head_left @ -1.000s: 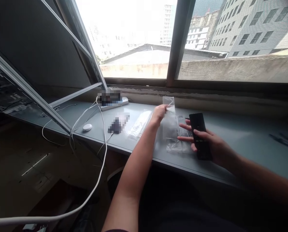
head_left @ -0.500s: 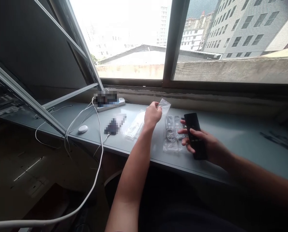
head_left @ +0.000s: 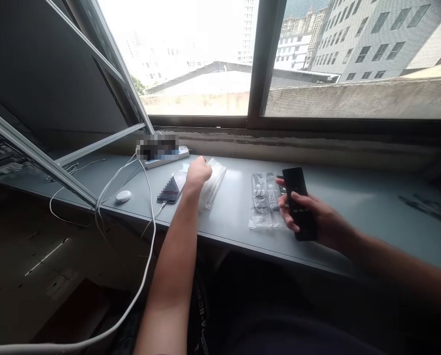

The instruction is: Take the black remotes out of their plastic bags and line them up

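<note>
Currently: remote [head_left: 300, 217], black, long axis fore-and-aft, far end leaning left, clasped in right hand [head_left: 324, 217] over bench [head_left: 231, 222]. Left hand [head_left: 198, 171], curled, contents indiscernible, well leftward by bags [head_left: 216, 181].

We hold a slim black remote [head_left: 300, 197] with its far end tipped left, while our clear, wrinkled plastic wrapping [head_left: 215, 185] lies slantwise, well apart

White power strip [head_left: 180, 154] below window [head_left: 255, 74]; phone [head_left: 177, 185] nearby; white oval object [head_left: 123, 196], perhaps earbud case, near cable [head_left: 154, 227].
</note>
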### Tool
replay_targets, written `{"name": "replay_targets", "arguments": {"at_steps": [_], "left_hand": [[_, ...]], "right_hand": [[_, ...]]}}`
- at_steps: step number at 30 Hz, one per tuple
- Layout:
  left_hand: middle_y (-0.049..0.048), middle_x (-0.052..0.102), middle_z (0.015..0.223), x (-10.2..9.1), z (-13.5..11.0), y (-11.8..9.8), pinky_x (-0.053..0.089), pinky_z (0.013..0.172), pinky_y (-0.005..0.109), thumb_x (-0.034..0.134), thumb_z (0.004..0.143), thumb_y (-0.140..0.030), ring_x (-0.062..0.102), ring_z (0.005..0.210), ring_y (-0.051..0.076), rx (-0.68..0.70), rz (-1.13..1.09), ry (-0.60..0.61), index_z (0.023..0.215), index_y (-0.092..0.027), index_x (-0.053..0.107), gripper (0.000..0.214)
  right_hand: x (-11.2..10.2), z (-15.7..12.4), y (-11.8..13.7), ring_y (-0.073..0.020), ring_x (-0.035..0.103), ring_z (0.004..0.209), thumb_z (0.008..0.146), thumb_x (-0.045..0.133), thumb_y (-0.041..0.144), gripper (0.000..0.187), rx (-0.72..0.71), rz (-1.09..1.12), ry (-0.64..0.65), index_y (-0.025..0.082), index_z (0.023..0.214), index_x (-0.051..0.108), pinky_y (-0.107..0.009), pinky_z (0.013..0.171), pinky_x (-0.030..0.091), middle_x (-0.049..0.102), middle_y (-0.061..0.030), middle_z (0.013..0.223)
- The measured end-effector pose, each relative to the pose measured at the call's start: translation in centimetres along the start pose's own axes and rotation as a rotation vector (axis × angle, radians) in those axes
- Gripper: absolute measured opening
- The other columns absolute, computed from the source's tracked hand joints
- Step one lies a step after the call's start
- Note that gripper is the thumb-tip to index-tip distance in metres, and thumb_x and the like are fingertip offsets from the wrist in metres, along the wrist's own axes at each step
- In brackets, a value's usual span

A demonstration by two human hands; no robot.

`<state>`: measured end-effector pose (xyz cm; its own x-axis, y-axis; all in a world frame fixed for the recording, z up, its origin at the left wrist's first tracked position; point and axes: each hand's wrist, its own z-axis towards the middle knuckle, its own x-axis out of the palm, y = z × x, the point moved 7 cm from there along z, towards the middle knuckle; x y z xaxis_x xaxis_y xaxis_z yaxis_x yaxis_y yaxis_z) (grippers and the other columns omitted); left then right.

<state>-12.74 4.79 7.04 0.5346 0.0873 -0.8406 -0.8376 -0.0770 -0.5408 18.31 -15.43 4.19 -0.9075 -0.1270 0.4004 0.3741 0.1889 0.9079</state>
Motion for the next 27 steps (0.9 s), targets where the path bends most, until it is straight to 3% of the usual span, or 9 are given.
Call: {"name": "replay_targets", "arguments": {"at_steps": [5,9,12,15,17,19,22,24,27], "left_hand": [[0.0222,0.077,0.151,1.4,-0.6,0.2,0.053,0.109,0.036,0.06,0.111,-0.022,0.073,0.138,0.033,-0.008,0.018,0.04,0.157,-0.014,0.067,0.048],[0.0281,0.072,0.154,1.1,-1.2,-0.4,0.054,0.113,0.045,0.061,0.114,-0.037,0.069,0.142,0.041,-0.068,0.122,0.014,0.154,-0.012,0.068,0.047],[0.0314,0.06,0.168,-0.3,-1.7,-2.1,0.047,0.124,0.055,0.063,0.113,-0.04,0.055,0.156,0.048,-0.053,0.265,-0.123,0.152,-0.012,0.069,0.048],[0.0285,0.064,0.163,-0.3,-2.5,-5.5,0.045,0.126,0.055,0.059,0.117,-0.048,0.057,0.154,0.047,0.11,0.11,-0.133,0.143,-0.015,0.075,0.045],[0.0241,0.077,0.143,1.0,-3.5,-8.9,0.05,0.121,0.049,0.057,0.118,-0.057,0.068,0.141,0.043,0.304,-0.18,-0.01,0.129,-0.017,0.082,0.048],[0.0173,0.084,0.122,3.2,-5.3,-12.5,0.058,0.109,0.043,0.061,0.116,-0.067,0.078,0.123,0.037,0.458,-0.505,0.227,0.12,-0.02,0.086,0.053],[0.0106,0.086,0.112,6.8,-9.0,-17.6,0.064,0.096,0.037,0.078,0.106,-0.064,0.081,0.107,0.029,0.686,-0.723,0.593,0.115,-0.021,0.089,0.046],[0.0082,0.087,0.11,8.2,-10.5,-19.7,0.065,0.091,0.033,0.09,0.097,-0.054,0.081,0.101,0.025,0.779,-0.81,0.675,0.119,-0.022,0.089,0.039],[0.0094,0.087,0.109,9.7,-10.2,-20.5,0.065,0.084,0.031,0.085,0.101,-0.051,0.08,0.093,0.022,0.757,-0.896,0.679,0.124,-0.021,0.088,0.037]], "right_hand": [[0.1,0.0,-0.1,-0.0187,0.066,0.064,0.1,0.089,0.039,0.058,0.004,0.012,0.012,0.033,0.155,0.071,-0.031,0.053,0.058,0.079,-0.0037,0.099],[0.2,0.1,-0.1,-0.0185,0.066,0.064,0.099,0.091,0.039,0.06,0.008,0.013,0.02,0.032,0.155,0.071,-0.03,0.054,0.058,0.079,-0.0038,0.097],[0.0,0.2,-0.1,-0.019,0.064,0.063,0.1,0.089,0.044,0.061,0.009,0.027,0.009,0.034,0.157,0.069,-0.031,0.052,0.056,0.079,-0.0036,0.098],[-0.1,0.3,-0.3,-0.0182,0.06,0.059,0.103,0.086,0.048,0.057,0.03,0.041,0.006,0.036,0.156,0.069,-0.031,0.05,0.053,0.078,-0.0025,0.096],[-0.1,0.4,-0.5,-0.0165,0.054,0.054,0.105,0.082,0.05,0.051,0.044,0.046,0.013,0.035,0.153,0.071,-0.03,0.048,0.05,0.075,-0.0016,0.091],[0.0,0.4,-0.7,-0.0145,0.048,0.05,0.107,0.079,0.052,0.043,0.051,0.052,0.02,0.032,0.145,0.076,-0.03,0.046,0.046,0.072,-0.0009,0.087],[0.4,0.4,-0.7,-0.0138,0.045,0.049,0.108,0.075,0.057,0.032,0.049,0.05,0.017,0.027,0.118,0.08,-0.031,0.045,0.045,0.069,-0.0032,0.084],[0.4,0.5,-0.4,-0.016,0.046,0.05,0.11,0.068,0.062,0.038,0.037,0.045,-0.015,0.026,0.104,0.079,-0.033,0.045,0.046,0.068,-0.006,0.083],[-0.1,0.5,0.4,-0.0196,0.05,0.055,0.116,0.053,0.067,0.051,0.022,0.074,-0.09,0.025,0.104,0.08,-0.035,0.048,0.051,0.068,-0.0091,0.084]]}}
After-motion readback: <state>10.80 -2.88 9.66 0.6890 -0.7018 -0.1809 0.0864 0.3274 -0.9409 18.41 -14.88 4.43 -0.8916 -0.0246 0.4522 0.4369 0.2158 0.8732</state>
